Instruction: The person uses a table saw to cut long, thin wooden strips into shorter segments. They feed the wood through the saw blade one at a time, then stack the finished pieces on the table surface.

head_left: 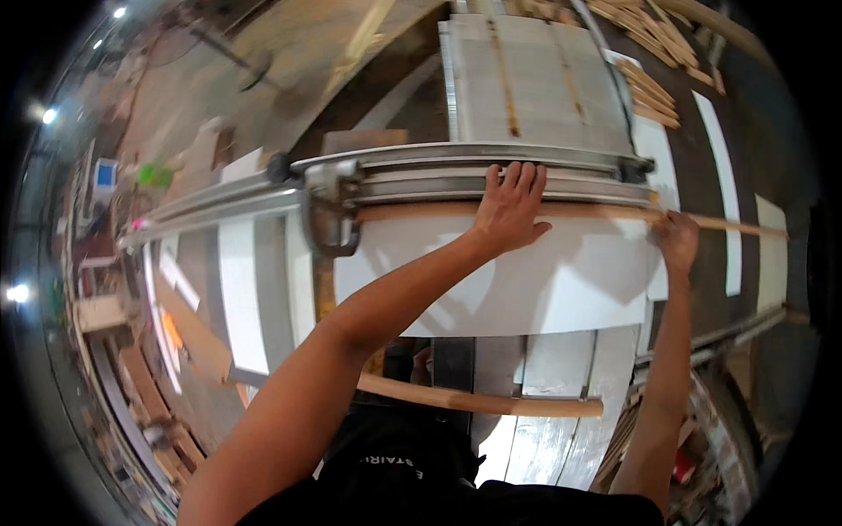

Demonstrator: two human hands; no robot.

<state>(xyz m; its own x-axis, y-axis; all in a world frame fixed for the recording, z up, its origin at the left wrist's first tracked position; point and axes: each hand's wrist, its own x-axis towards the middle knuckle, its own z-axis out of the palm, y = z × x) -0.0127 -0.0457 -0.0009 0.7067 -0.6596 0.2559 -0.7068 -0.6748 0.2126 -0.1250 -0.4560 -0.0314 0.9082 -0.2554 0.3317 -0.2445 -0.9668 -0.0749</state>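
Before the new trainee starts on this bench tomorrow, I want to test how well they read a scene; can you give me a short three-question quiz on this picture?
1. True or false: the left hand lies flat, fingers spread, over the thin wooden strip and the metal rail.
2. Which hand is at the strip near the white panel edge? A left, B right, C neither.
3. Fill in: a second, rounded wooden strip lies ____ the panel, nearer the person.

Key: 1 true; 2 B, the right hand; 3 below.
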